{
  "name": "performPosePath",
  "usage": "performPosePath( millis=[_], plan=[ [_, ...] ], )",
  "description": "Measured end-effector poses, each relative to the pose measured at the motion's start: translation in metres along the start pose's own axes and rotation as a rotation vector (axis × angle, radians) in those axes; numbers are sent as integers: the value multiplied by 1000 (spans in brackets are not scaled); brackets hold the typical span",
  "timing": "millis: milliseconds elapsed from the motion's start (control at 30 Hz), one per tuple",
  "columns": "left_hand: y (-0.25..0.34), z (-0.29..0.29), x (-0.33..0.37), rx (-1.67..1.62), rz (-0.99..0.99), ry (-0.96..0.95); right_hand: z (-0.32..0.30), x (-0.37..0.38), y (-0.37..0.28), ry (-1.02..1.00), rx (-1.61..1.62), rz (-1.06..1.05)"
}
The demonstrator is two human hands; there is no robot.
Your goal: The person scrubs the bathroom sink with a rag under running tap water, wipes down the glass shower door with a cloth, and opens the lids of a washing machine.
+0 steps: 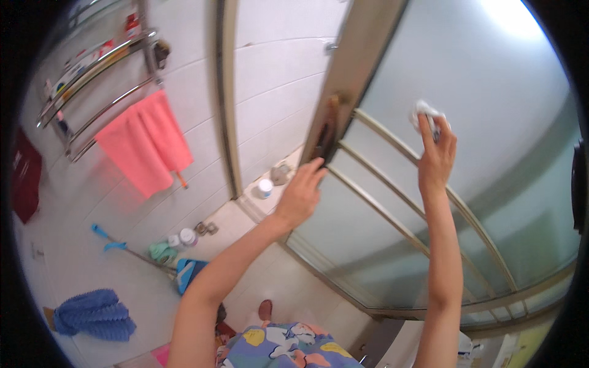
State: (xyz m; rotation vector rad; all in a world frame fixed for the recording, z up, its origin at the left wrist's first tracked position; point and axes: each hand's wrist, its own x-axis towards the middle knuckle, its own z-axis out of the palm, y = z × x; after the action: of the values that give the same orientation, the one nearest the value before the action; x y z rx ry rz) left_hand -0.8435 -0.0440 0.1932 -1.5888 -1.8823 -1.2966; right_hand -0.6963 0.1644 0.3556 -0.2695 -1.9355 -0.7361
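Observation:
My right hand [437,153] is raised against the frosted glass door [485,116], its fingers closed over a crumpled white cloth [419,112]. Whether that wad is fabric or tissue is hard to make out. The cloth rests on the glass above the metal bars [392,138] that run across the door. At the door's near edge, my left hand [300,193] grips the metal frame [362,55] just below the dark handle [326,129]. Its fingertips touch the frame, and part of the grip is hidden.
A pink towel [144,144] hangs from a metal wall rack [110,55] at the left. Below stand small containers [187,237], a long-handled brush [138,253] and a blue-white dustpan-like item [187,276]. A blue towel [95,314] hangs lower left. A white jar [264,188] sits by the doorway.

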Motion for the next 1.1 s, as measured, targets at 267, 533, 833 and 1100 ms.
performPosePath(
  millis=[267, 533, 833, 1100],
  plan=[
    [6, 4, -44, -430, -411, -358, 18, -124, -110, -847, 1128, 620],
    [-40, -11, -15, -871, -899, -97, 45, -96, -194, -687, 1513, 854],
    [-133, -35, 26, -1259, -1095, 224, 81, -68, -211, -639, 1319, 739],
    [-136, 26, 110, -1058, -552, -153, 80, -28, -201, -43, 355, 197]
  ],
)
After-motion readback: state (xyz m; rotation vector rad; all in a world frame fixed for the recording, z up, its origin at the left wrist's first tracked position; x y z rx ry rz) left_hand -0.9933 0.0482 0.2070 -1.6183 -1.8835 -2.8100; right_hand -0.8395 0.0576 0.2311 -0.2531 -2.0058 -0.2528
